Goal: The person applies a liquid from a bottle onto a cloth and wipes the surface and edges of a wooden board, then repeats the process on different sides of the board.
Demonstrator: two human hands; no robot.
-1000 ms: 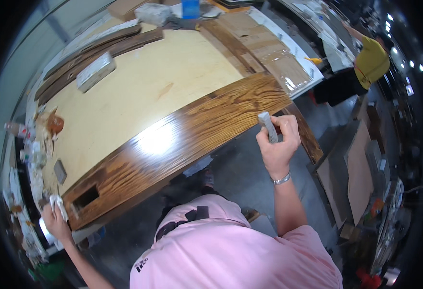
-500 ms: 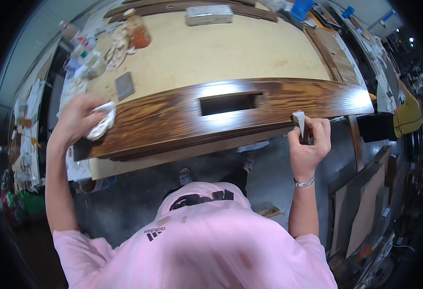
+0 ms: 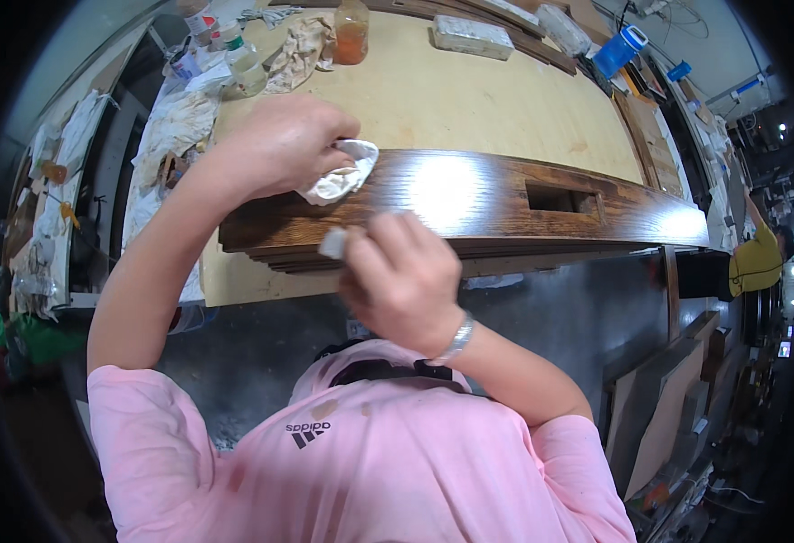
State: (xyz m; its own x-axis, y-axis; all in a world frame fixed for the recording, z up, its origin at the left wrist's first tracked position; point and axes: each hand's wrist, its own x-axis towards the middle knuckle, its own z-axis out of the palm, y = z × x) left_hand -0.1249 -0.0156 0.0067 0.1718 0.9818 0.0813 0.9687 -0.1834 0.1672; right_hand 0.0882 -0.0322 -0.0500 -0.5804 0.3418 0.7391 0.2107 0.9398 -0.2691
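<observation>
A long glossy dark-brown wooden board point(image 3: 487, 195) with visible grain lies along the table's near side, on a stack of similar boards. It has a rectangular cutout toward its right part. My left hand point(image 3: 293, 145) grips a crumpled white cloth point(image 3: 347, 176) on the board's far edge near its left end. My right hand point(image 3: 406, 281) is closed, somewhat blurred, at the board's near edge. From its fingers pokes the pale end of a small piece point(image 3: 332, 242); the rest is hidden in the hand.
Behind the board are a jar of orange liquid point(image 3: 351, 34), a crumpled beige rag point(image 3: 302, 54), a clear jar point(image 3: 247, 71) and a wrapped whitish block point(image 3: 472, 38). A blue jug point(image 3: 620, 52) stands far right. Panels point(image 3: 664, 412) lean at lower right; a person in yellow point(image 3: 755, 262) is beyond.
My right hand has swung left from the board's right part to its left part, still closed on the small piece. The cloth in my left hand has shifted rightward. The view has turned left.
</observation>
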